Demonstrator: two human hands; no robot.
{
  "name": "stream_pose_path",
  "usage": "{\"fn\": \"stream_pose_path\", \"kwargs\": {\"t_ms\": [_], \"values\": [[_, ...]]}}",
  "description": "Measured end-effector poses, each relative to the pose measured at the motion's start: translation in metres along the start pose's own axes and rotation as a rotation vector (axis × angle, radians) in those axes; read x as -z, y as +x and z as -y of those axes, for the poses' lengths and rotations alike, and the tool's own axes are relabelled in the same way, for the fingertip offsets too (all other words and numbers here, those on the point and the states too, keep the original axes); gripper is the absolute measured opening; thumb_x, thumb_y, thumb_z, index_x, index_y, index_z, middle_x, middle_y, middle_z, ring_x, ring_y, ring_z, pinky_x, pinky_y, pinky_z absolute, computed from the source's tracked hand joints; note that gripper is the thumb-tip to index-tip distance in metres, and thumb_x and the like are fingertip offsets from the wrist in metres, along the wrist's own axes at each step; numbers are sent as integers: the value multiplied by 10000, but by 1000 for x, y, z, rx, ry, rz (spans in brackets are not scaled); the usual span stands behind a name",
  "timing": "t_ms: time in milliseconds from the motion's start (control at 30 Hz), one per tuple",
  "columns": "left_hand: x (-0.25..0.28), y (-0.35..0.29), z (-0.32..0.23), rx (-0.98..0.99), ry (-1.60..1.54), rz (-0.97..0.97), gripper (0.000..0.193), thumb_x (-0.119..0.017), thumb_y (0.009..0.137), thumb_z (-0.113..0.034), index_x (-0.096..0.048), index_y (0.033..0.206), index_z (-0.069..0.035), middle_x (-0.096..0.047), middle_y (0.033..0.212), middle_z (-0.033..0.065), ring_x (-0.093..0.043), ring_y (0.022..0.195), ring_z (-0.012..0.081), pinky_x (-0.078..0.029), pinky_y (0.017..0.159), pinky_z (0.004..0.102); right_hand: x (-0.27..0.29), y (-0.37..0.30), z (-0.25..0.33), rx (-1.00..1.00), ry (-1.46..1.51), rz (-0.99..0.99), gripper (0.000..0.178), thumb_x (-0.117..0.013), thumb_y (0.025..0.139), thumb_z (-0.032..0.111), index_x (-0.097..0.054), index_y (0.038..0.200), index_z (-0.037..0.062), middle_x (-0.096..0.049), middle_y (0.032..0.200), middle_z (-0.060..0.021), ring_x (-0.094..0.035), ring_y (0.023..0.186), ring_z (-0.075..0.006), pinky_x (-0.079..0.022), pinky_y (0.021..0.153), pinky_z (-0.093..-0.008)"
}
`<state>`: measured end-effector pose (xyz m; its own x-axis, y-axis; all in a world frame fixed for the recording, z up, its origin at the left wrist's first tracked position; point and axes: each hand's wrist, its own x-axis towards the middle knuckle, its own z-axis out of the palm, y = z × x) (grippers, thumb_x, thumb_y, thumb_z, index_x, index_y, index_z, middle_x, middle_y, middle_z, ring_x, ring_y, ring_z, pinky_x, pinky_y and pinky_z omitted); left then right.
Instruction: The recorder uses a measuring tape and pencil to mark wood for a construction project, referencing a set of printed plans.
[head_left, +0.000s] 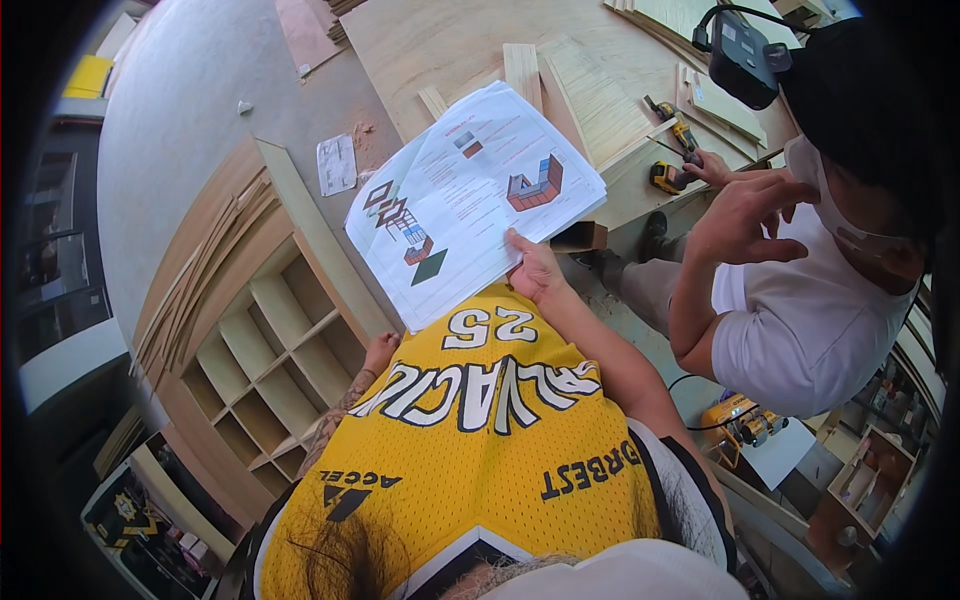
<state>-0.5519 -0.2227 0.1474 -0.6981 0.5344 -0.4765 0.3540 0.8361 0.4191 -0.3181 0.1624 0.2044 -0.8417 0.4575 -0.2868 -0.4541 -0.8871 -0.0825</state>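
Note:
My right hand (537, 270) grips the near edge of a stack of printed sheets (480, 200), thumb on top and fingers underneath. The top sheet carries coloured drawings of furniture parts and a counter-like unit. Down at my left side, beside the yellow jersey (480, 400), my left hand (381, 352) has its fingers curled in; nothing shows in them, and part of it is hidden. It lies close to the frame of a wooden cubby shelf (285, 355), just below the sheets' lower left corner.
A co-worker (790, 300) stands at the right, one hand on a yellow-black cordless drill (675, 172), the other raised. Plywood boards (440, 40) cover the worktable ahead. Thin wood strips (205, 270) lie on the shelf. A yellow machine (735, 418) sits low at right; a loose paper (337, 165) lies left.

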Motion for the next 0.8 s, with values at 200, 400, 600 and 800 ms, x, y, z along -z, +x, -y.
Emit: {"fn": "stream_pose_path", "kwargs": {"t_ms": [200, 400, 600, 800], "values": [[15, 34, -33, 107, -436, -33, 274, -562, 1066, -277, -647, 1140, -27, -765, 936, 100, -732, 831, 177, -523, 689, 345, 4, 5, 1, -2, 4, 3, 473, -568, 1018, -12, -448, 1476, 9, -587, 1430, -163, -586, 1311, -320, -486, 1136, -496], [37, 46, -50, 195, -508, -66, 261, -547, 1075, -292, -634, 1173, -67, -771, 961, 55, -741, 846, 159, -511, 709, 306, 14, 9, 8, 28, 6, -12, 476, -589, 1009, -8, -465, 1468, 19, -602, 1417, -147, -588, 1308, -307, -481, 1137, -483], [25, 38, -40, 247, -445, -22, 259, -543, 1072, -291, -630, 1162, -64, -771, 968, 71, -743, 837, 168, -505, 689, 305, 12, 10, 12, 30, -8, -15, 493, -591, 1004, -19, -468, 1477, 38, -598, 1428, -129, -587, 1307, -303, -470, 1141, -474], [7, 36, -6, 241, -517, 30, 249, -530, 1076, -292, -629, 1113, -66, -775, 952, 79, -743, 831, 169, -504, 689, 307, 4, 8, 10, 14, -7, -9, 497, -593, 1001, -25, -469, 1478, 39, -597, 1430, -124, -583, 1311, -297, -463, 1145, -474]]}}
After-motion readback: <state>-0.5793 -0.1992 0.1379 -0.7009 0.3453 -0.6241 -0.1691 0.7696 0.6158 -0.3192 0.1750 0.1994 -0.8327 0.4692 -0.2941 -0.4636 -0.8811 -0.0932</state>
